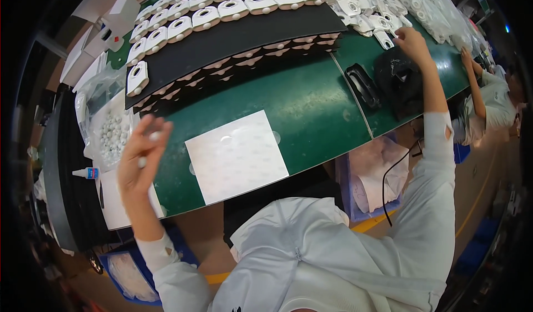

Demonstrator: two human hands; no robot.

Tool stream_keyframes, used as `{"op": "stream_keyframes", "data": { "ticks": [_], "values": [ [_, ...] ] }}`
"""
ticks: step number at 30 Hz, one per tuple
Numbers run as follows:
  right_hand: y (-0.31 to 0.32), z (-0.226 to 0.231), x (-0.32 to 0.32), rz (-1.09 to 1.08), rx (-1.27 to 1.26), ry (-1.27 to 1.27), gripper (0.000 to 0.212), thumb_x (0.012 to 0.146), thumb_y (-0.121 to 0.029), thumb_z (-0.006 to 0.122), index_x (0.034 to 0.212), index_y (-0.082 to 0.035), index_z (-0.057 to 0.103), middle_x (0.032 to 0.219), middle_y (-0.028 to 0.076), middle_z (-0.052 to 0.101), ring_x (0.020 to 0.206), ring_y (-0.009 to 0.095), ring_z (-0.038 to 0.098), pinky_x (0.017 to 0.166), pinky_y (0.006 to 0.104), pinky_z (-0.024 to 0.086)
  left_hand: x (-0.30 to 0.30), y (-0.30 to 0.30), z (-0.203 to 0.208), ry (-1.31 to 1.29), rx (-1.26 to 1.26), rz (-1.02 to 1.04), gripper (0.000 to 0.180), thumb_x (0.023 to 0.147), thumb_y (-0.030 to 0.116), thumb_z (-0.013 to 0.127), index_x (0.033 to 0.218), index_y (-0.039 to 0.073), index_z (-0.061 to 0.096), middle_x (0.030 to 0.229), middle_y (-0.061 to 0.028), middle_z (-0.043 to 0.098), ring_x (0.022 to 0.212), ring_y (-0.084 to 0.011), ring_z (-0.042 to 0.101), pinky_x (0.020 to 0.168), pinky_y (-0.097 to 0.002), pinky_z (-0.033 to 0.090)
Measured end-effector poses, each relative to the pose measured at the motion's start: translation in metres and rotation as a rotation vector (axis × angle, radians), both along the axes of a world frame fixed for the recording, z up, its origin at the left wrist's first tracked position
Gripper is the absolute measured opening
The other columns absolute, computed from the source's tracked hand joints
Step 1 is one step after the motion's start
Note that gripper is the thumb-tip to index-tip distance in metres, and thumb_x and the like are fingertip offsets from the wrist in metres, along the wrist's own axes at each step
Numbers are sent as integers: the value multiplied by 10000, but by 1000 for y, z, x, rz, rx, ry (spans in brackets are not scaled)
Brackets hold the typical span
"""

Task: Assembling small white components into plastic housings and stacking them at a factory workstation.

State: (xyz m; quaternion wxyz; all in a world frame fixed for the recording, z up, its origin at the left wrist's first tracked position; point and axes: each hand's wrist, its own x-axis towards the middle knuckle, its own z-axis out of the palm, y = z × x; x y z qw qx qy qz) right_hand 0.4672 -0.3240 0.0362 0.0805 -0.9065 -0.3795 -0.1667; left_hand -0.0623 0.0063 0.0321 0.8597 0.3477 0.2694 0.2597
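Note:
My left hand (140, 159), slightly blurred, is raised over the left part of the bench with its fingers curled. It holds small white balls; one ball (155, 137) shows at the fingertips and another ball (142, 162) against the palm. A clear bag of similar white balls (114, 137) lies just beside it. My right hand (413, 45) reaches to the far right, its fingers bent and closed at the edge of a white plastic part (383, 40) with a hole. This part lies at the near edge of a heap of loose white parts (350, 1).
Stacked black boards (222, 62) carry rows of white parts. A white sheet (239, 156) lies on the green bench (311, 117). A black tray (362, 87) and a black bundle (397, 84) sit under my right arm. A glue bottle (86, 173) lies left. A co-worker (486, 98) is at right.

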Motion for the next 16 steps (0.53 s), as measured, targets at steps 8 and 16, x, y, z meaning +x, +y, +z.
{"op": "stream_keyframes", "data": {
  "ticks": [8,16],
  "values": [
    [17,-49,91,-253,-373,328,708,557,-587,704,803,73,623,877,246,617,803,315,603,690,409,454,69,-22,-29,22,41,-307,295,872,128,554,1121,-19,496,1028,-140,586,789,-133,592,562,-149,468],
    [6,-39,68,-20,568,456,395,722,-369,681,1023,-127,598,942,98,643,827,291,615,747,380,479,72,-14,-55,-84,12,-326,339,862,345,572,992,32,553,841,-47,597,559,-37,455,367,-129,273]
  ]
}}
